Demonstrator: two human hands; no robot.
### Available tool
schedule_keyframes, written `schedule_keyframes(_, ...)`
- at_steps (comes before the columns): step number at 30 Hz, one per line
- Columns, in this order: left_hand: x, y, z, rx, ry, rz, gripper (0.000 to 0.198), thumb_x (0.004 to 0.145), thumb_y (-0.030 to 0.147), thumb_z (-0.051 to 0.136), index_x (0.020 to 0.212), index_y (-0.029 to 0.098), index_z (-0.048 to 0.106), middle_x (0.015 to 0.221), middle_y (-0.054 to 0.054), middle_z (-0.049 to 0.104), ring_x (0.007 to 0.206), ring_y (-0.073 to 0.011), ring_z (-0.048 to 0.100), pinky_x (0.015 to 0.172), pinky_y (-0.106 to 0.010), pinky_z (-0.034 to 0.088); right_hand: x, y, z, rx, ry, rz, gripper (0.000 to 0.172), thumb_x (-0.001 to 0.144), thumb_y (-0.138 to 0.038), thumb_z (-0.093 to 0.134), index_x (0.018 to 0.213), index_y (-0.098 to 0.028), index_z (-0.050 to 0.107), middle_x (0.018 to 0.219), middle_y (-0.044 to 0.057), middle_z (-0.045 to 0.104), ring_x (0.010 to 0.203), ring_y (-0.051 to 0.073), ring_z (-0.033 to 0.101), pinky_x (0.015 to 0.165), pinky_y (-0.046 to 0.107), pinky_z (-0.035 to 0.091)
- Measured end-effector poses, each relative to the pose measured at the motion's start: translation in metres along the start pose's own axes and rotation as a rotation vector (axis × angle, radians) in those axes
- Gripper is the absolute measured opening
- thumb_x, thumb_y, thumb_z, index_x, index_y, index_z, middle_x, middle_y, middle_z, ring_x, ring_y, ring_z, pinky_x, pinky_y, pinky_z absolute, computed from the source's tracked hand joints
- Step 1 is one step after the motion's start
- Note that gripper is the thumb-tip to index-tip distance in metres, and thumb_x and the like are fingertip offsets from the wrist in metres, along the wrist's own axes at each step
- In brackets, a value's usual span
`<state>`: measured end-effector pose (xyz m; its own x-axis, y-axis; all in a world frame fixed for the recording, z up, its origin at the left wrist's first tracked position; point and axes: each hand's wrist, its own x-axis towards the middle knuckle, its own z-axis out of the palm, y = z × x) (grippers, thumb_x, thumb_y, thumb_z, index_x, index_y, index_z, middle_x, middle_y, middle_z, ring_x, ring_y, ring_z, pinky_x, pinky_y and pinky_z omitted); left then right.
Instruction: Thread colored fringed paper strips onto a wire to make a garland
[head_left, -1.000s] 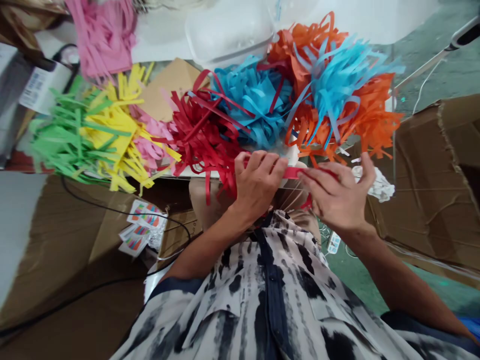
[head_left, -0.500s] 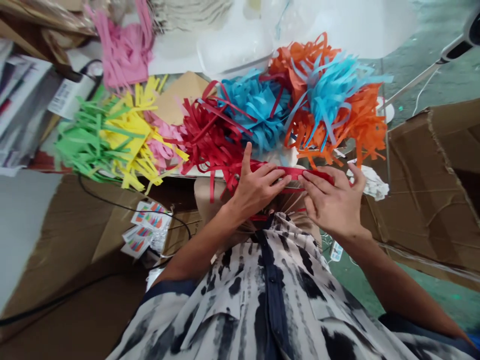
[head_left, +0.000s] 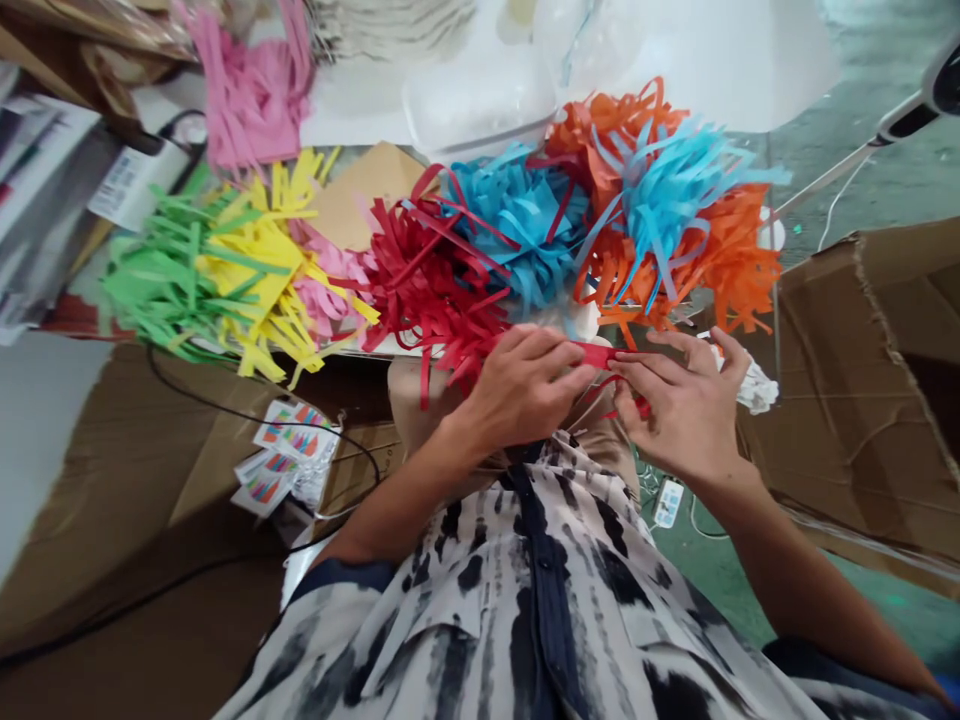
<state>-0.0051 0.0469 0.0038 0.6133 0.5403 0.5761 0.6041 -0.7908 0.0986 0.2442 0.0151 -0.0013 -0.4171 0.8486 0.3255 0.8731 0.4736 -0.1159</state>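
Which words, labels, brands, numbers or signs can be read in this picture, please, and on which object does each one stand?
None can be read.
White box: printed marks, too blurred.
Colourful cards: any words are too small.
White block with blue marks: too small to make out.

Bare left hand (head_left: 525, 388) and bare right hand (head_left: 684, 415): backs up, near each other, not touching.
Left forearm (head_left: 405, 495) angled inward; fingers bent and drawn close together, tips toward the other hand. Right forearm (head_left: 795, 575) slants inward from the opposite side; thumb (head_left: 628, 412) held apart from the nearest fingertip, outermost finger raised and spread. Both palms hidden.
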Motion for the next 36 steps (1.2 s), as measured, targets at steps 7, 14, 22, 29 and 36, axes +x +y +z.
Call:
schedule_keyframes(7, 0.008, -0.007, 0.025, -0.022, -0.273, -0.051, 0.019, 0.110, 0.020, 0.054, 0.110, 0.016, 0.073, 0.111, -0.008, 0.077, 0.100, -0.0204, 0.065, 0.089, -0.034, 0.055, 0.012, 0.004, -0.022, 0.185, -0.104, 0.088, 0.024, 0.099, -0.032, 0.058, 0.103, -0.029, 0.082, 0.113, 0.003, 0.085, 0.138, 0.035, 0.063, 0.123, 0.064, 0.024)
schedule_keyframes(14, 0.006, -0.011, 0.024, -0.054, -0.270, -0.064, 0.020, 0.111, 0.021, 0.053, 0.113, 0.018, 0.073, 0.114, -0.007, 0.078, 0.102, -0.0200, 0.065, 0.092, -0.034, 0.055, 0.015, 0.016, -0.032, 0.207, 0.159, 0.080, 0.012, 0.092, -0.024, 0.070, 0.082, -0.025, 0.075, 0.090, 0.003, 0.084, 0.111, 0.033, 0.077, 0.116, 0.062, 0.039)
schedule_keyframes(22, 0.005, -0.016, 0.023, -0.045, -0.242, -0.036, 0.019, 0.110, 0.020, 0.055, 0.113, 0.018, 0.074, 0.115, -0.006, 0.079, 0.101, -0.0190, 0.066, 0.087, -0.032, 0.054, 0.019, 0.005, -0.042, 1.096, 0.248, 0.262, 0.027, 0.100, -0.027, 0.049, 0.090, -0.031, 0.074, 0.064, 0.000, 0.069, 0.052, 0.021, 0.060, 0.071, 0.047, 0.052)
schedule_keyframes(29, 0.005, -0.015, 0.025, -0.061, -0.232, -0.054, 0.017, 0.109, 0.022, 0.057, 0.112, 0.018, 0.074, 0.112, -0.006, 0.079, 0.101, -0.0195, 0.067, 0.087, -0.033, 0.055, 0.021, -0.003, -0.005, 0.076, -0.105, 0.059, 0.025, 0.102, -0.037, 0.063, 0.113, -0.022, 0.080, 0.104, 0.010, 0.079, 0.095, 0.028, 0.066, 0.083, 0.042, 0.040)
schedule_keyframes(36, 0.008, -0.009, 0.029, -0.043, -0.240, -0.124, 0.019, 0.110, 0.030, 0.058, 0.107, 0.019, 0.073, 0.107, -0.006, 0.077, 0.096, -0.0201, 0.065, 0.084, -0.034, 0.052, 0.020, 0.002, 0.005, -0.012, -0.101, 0.011, 0.023, 0.107, -0.034, 0.057, 0.106, -0.021, 0.076, 0.102, 0.007, 0.079, 0.099, 0.027, 0.061, 0.088, 0.042, 0.031)
